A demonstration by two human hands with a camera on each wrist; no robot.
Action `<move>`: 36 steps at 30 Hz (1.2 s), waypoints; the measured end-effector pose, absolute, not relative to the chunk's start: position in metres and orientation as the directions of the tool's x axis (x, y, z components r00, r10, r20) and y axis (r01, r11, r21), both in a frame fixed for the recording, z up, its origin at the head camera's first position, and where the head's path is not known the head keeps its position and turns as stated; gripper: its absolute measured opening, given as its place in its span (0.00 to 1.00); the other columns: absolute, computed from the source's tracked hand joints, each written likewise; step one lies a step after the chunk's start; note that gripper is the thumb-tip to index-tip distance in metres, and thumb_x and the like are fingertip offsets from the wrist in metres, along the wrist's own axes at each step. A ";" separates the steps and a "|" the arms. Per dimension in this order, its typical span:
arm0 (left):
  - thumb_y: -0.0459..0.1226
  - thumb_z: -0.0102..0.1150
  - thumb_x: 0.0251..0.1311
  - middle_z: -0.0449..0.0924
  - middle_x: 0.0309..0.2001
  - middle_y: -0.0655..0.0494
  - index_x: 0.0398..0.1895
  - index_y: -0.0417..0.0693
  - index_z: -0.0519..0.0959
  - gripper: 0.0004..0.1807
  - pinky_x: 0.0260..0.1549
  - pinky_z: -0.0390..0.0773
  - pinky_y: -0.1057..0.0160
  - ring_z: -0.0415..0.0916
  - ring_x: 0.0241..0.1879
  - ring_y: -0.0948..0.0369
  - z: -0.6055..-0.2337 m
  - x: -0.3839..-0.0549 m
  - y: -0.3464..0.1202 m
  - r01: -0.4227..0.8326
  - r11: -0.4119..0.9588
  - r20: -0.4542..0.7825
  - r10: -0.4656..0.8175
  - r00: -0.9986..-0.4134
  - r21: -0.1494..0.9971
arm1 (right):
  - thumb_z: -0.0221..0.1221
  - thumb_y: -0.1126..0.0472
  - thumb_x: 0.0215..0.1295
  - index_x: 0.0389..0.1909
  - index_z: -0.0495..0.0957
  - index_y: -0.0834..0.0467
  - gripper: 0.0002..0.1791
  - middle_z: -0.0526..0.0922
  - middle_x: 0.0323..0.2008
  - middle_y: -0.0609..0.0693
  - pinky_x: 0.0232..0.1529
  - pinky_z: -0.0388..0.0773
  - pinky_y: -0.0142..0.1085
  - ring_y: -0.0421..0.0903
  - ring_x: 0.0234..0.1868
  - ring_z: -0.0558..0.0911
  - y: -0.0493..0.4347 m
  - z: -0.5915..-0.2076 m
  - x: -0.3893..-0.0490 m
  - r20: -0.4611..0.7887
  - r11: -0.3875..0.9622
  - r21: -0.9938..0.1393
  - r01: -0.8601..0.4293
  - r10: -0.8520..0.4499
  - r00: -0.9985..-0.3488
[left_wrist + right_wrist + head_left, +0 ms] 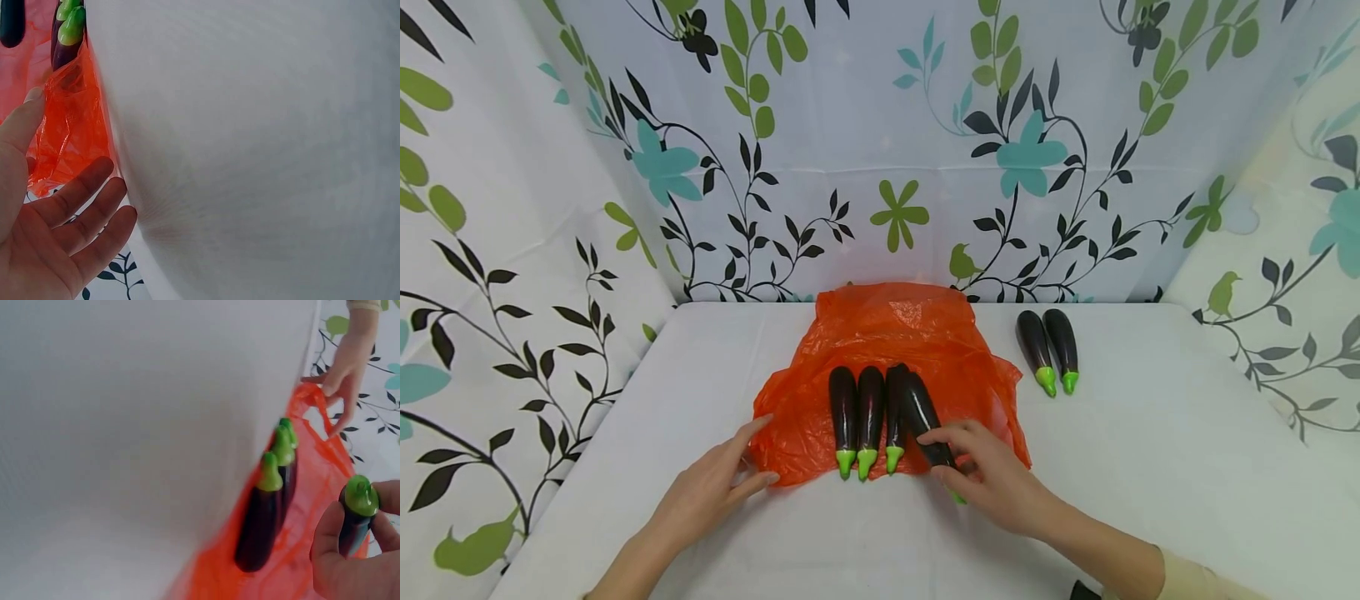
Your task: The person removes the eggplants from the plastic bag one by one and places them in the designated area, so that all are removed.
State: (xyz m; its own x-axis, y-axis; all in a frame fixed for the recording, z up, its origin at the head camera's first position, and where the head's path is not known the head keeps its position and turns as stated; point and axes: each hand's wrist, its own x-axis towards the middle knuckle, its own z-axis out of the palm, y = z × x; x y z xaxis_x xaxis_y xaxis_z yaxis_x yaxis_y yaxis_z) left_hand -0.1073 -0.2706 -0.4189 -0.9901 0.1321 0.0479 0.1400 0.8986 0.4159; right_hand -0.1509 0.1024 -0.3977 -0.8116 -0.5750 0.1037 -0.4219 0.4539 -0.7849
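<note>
In the head view my right hand (996, 475) grips a dark eggplant (922, 408) near its green stem end. That eggplant slants, its tip close against a row of several eggplants (870, 417) with their green stems towards me. The row lies on a flattened orange plastic bag (895, 321). The right wrist view shows the held eggplant (360, 503) between thumb and fingers. My left hand (711, 483) lies at the bag's left edge with fingers extended; in the left wrist view the left hand (56, 225) has its fingers spread beside the orange bag (72, 131).
Two more eggplants (1048, 350) lie side by side on the white table (1120, 450), right of the bag. A patterned cloth (895, 100) with leaves and flowers stands behind the table and along both sides. A small black object (1084, 590) shows at the bottom edge.
</note>
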 end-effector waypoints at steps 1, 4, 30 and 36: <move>0.48 0.70 0.55 0.77 0.40 0.60 0.71 0.59 0.60 0.42 0.31 0.77 0.66 0.75 0.39 0.63 -0.419 -0.107 -0.271 0.140 0.898 0.047 0.132 -0.990 0.416 | 0.62 0.57 0.67 0.57 0.76 0.41 0.18 0.73 0.55 0.48 0.42 0.79 0.33 0.46 0.48 0.76 0.103 -0.394 -0.149 0.110 0.449 -0.781 -0.435 -0.586 -0.803; 0.48 0.70 0.55 0.77 0.40 0.60 0.71 0.59 0.60 0.42 0.31 0.77 0.66 0.75 0.39 0.63 -0.419 -0.107 -0.271 0.141 0.898 0.049 0.132 -0.990 0.418 | 0.61 0.52 0.68 0.56 0.75 0.34 0.17 0.72 0.57 0.43 0.42 0.80 0.34 0.44 0.49 0.74 0.105 -0.383 -0.143 0.145 0.445 -0.746 -0.495 -0.617 -0.774; 0.48 0.70 0.55 0.77 0.40 0.61 0.71 0.59 0.60 0.42 0.32 0.77 0.65 0.75 0.39 0.63 -0.420 -0.106 -0.272 0.147 0.898 0.054 0.137 -0.989 0.414 | 0.56 0.60 0.72 0.69 0.64 0.50 0.26 0.75 0.56 0.59 0.44 0.76 0.23 0.39 0.47 0.79 0.169 -0.318 -0.180 0.355 0.436 -0.781 -0.448 -0.281 -0.892; 0.48 0.70 0.55 0.77 0.41 0.61 0.71 0.59 0.60 0.42 0.33 0.78 0.64 0.76 0.40 0.62 -0.421 -0.107 -0.272 0.152 0.896 0.058 0.140 -0.988 0.417 | 0.52 0.49 0.74 0.73 0.59 0.48 0.29 0.64 0.66 0.58 0.54 0.76 0.37 0.54 0.60 0.74 0.195 -0.322 -0.213 0.237 0.471 -0.832 -0.294 -0.178 -0.955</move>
State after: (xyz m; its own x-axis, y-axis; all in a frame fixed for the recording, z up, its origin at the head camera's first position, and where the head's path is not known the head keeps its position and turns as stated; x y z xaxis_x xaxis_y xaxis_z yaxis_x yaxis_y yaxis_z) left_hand -0.1067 -0.2717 -0.4210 -0.9884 0.1401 0.0583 0.1516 0.8962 0.4170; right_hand -0.2132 0.1949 -0.3217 -0.9551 -0.1777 0.2370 -0.2939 0.4707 -0.8319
